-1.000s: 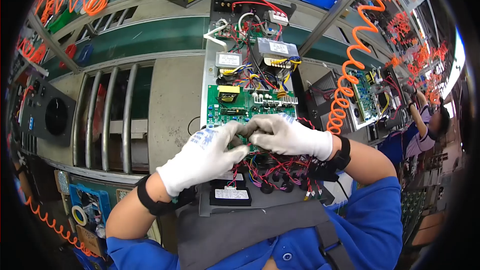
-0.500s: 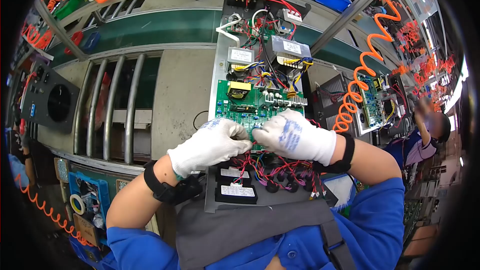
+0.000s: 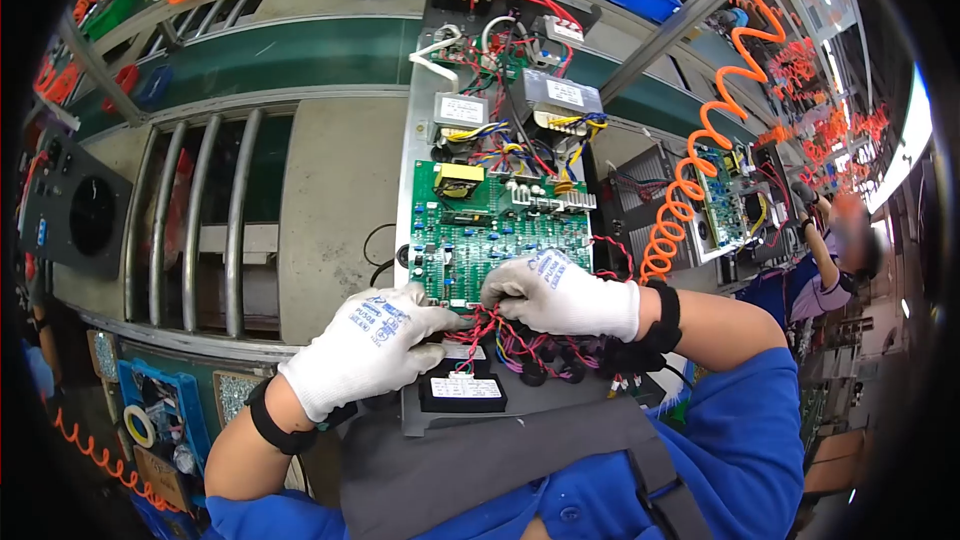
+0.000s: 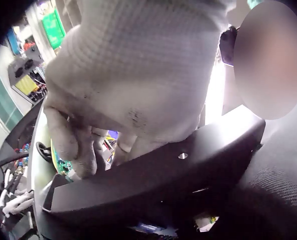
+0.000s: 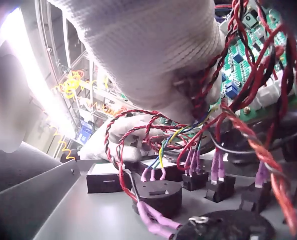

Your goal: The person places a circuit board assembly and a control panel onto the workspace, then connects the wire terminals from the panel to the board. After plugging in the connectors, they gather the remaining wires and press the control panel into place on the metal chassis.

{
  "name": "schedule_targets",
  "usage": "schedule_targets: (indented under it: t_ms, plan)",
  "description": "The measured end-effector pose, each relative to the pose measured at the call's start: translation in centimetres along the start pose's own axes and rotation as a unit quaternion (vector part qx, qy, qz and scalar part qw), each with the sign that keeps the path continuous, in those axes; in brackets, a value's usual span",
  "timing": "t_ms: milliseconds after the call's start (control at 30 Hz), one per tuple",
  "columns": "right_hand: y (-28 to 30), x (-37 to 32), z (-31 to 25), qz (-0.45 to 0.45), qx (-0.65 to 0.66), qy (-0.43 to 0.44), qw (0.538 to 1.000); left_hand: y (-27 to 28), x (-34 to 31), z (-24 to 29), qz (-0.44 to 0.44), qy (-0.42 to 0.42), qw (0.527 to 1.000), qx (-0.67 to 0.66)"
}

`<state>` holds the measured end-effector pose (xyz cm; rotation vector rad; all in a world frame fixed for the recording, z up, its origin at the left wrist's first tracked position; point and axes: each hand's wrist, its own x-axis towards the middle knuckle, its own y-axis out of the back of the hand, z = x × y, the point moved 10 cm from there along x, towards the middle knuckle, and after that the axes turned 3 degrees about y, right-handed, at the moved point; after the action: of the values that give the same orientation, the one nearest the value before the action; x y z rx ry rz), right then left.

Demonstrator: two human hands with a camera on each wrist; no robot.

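Note:
Both hands wear white gloves over the front edge of a green circuit board (image 3: pixel 500 250). My right hand (image 3: pixel 570 295) pinches red-and-black twisted wires (image 5: pixel 206 90) by the board's edge; its curled fingertips are partly hidden behind the wires. Lower and to the left, my left hand (image 3: pixel 370 345) reaches its fingers to the same wire bundle (image 3: pixel 490 330), thumb and forefinger apart. In the left wrist view its fingers (image 4: pixel 83 160) bend down behind a dark panel edge (image 4: pixel 148 175). Purple-sleeved leads run to black round parts (image 5: pixel 158 195) on the grey front panel (image 5: pixel 98 215).
Two transformers (image 3: pixel 560 100) sit on the chassis beyond the board. A labelled black module (image 3: pixel 462 393) lies near my left hand. An orange coiled hose (image 3: pixel 690 180) hangs at the right; metal rollers (image 3: pixel 200 230) lie left. Another person (image 3: pixel 830 260) works at the far right.
The hands have come down from the board onto the wires at its front edge, leaving more of the board uncovered. My left hand has shifted lower and left; the head view has also shifted.

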<state>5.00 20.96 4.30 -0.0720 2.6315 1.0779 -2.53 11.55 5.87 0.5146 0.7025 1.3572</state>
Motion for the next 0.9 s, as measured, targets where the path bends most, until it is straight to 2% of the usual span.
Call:
schedule_targets:
  t_ms: [33, 133, 167, 267, 300, 467, 533, 567, 700, 800, 900]
  plan:
    - [-0.1, 0.1, 0.0, 0.01, -0.012, 0.024, 1.0, -0.1, 0.1, 0.1, -0.004, -0.008, 1.0, 0.001]
    - [0.0, 0.1, 0.2, 0.017, -0.011, -0.007, 1.0, -0.3, 0.6, 0.3, -0.02, -0.022, 1.0, -0.007]
    - [-0.3, 0.0, 1.0, 0.007, 0.033, -0.042, 0.999, -0.5, 0.8, 0.2, -0.031, -0.011, 0.999, 0.016]
    - [-0.4, -0.1, 1.3, 0.003, 0.074, -0.053, 0.996, -0.4, 1.0, 0.1, -0.026, -0.013, 0.999, 0.035]
    - [-0.2, -0.1, 1.2, 0.024, 0.061, -0.02, 0.998, -0.3, 1.0, 0.0, -0.028, -0.005, 0.999, 0.022]
    - [-0.2, 0.4, 0.5, -0.005, 0.007, -0.023, 1.0, -0.7, 0.9, -0.3, -0.041, -0.001, 0.999, 0.019]
    - [-0.1, 0.4, 0.4, -0.037, 0.0, -0.051, 0.998, -0.6, 1.0, -0.3, -0.041, 0.005, 0.999, 0.01]
    - [-0.1, 0.4, 0.1, -0.013, -0.011, -0.015, 1.0, -0.8, 1.0, -0.3, -0.04, -0.001, 0.999, 0.023]
    - [-0.2, 0.3, -0.5, 0.038, -0.094, 0.019, 0.995, -0.5, 0.9, 0.1, -0.021, -0.025, 0.999, 0.01]
    - [0.1, 0.3, -1.0, 0.036, -0.117, 0.028, 0.992, -0.3, 0.7, 0.4, 0.001, -0.047, 0.999, 0.001]
    - [-0.1, 0.1, -0.7, 0.033, -0.099, 0.041, 0.994, -0.5, 0.6, -0.1, -0.004, -0.031, 0.999, -0.007]
